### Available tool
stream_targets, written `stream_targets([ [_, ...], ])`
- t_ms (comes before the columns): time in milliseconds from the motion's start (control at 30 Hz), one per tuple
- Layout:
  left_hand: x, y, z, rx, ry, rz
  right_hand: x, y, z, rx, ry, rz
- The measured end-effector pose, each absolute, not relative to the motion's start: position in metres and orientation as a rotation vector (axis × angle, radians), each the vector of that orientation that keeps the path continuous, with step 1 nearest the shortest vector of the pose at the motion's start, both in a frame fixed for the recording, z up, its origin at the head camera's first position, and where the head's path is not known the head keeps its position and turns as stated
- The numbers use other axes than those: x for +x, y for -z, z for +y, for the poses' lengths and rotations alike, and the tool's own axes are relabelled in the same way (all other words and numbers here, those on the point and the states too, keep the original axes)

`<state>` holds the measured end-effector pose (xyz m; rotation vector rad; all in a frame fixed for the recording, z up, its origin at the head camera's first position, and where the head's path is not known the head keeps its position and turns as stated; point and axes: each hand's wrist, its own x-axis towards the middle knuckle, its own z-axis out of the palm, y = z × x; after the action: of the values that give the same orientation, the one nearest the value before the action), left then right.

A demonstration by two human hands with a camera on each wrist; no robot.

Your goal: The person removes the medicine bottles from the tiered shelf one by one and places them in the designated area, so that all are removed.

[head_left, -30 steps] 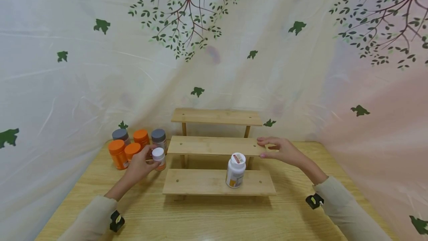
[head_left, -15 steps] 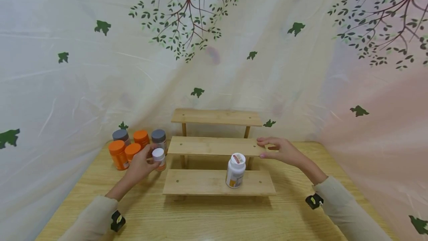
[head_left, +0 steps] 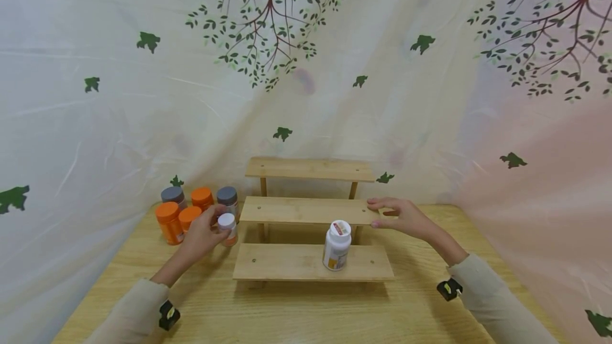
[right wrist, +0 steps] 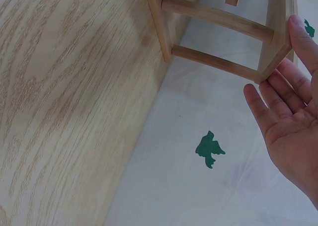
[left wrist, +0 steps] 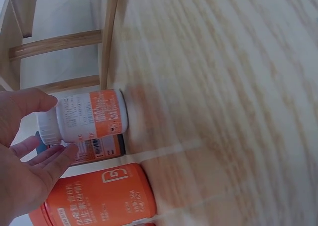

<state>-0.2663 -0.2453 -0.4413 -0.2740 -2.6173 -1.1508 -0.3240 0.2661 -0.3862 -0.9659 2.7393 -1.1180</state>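
My left hand [head_left: 200,235] holds a small white-capped pill bottle [head_left: 227,222] between thumb and fingers, left of a three-tier wooden shelf [head_left: 301,210]. In the left wrist view the thumb lies by the cap of this white-and-orange bottle [left wrist: 89,115], the other fingers along its opposite side; its base is at the tabletop. My right hand [head_left: 401,218] grips the right end of the middle board, thumb on the front edge. The right wrist view has fingers of the right hand [right wrist: 293,102] behind that board end. A larger white bottle [head_left: 337,246] stands upright on the lowest board.
Several more bottles cluster behind and left of the left hand, including an orange bottle [head_left: 169,222] and a grey-capped bottle [head_left: 227,198]. A pale curtain [head_left: 306,105] with leaf prints hangs behind the wooden table [head_left: 306,312].
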Motion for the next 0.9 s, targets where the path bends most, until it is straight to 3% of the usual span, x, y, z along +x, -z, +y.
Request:
stream_targets([
  [900, -0.261, 0.388, -0.233, -0.367, 1.094, -2.511, -0.324, 0.385, 0.266, -0.950, 1.129, 2.716],
])
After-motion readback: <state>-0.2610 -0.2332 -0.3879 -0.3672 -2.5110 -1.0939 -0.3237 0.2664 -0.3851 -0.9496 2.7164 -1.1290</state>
